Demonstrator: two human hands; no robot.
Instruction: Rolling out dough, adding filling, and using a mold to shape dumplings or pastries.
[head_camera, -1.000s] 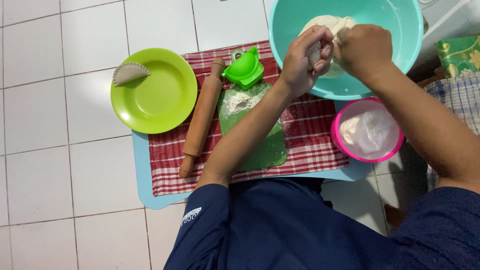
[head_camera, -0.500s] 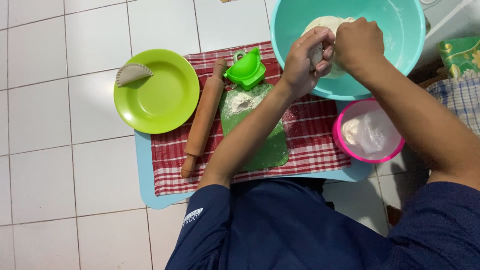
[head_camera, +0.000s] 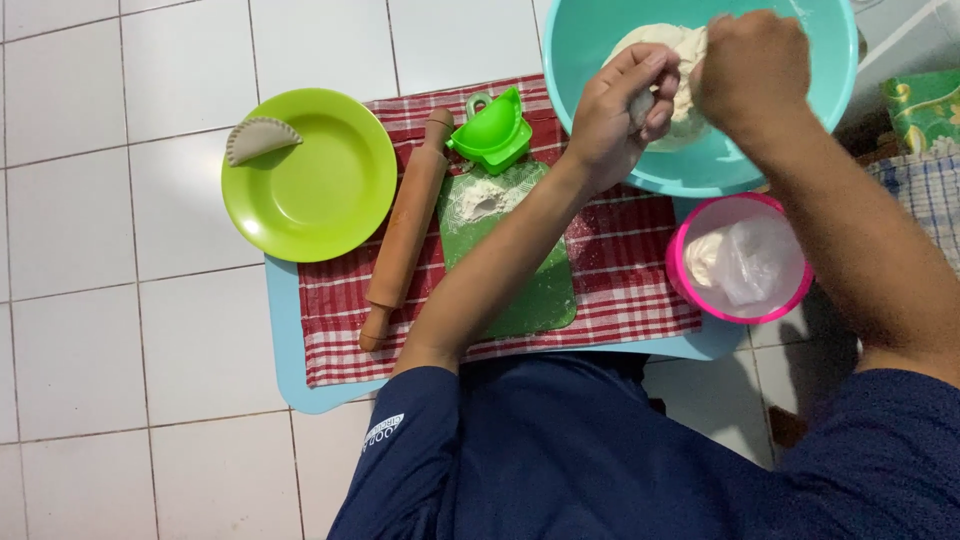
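So the white tiled floor (head_camera: 120, 330) fills most of the frame, with a light blue mat (head_camera: 283, 350) in the middle and a red checked cloth (head_camera: 620, 270) laid over it. At the top right sits a big teal bowl (head_camera: 590, 60), its rim hanging past the cloth's top edge and cut off by the frame. Inside is the dough (head_camera: 655, 45), a pale, lumpy, soft-looking mass in the middle of the bowl.

The left hand (head_camera: 620, 115) is curled over the bowl's near side, fingers pinching a bit of the dough's lower edge. The right hand (head_camera: 750, 65) is clenched on the dough's right side, covering part of it, so both hands are grasping the same lump.

Just below the bowl at right is a pink tub (head_camera: 680, 270) with white stuff and plastic in it. Centre has a green floured board (head_camera: 540, 300), a wooden rolling pin (head_camera: 405, 230) and a small green dumpling press (head_camera: 495, 130). Upper left, a lime plate (head_camera: 320, 190) holds one folded dumpling (head_camera: 260, 138), with bare tile all around it.
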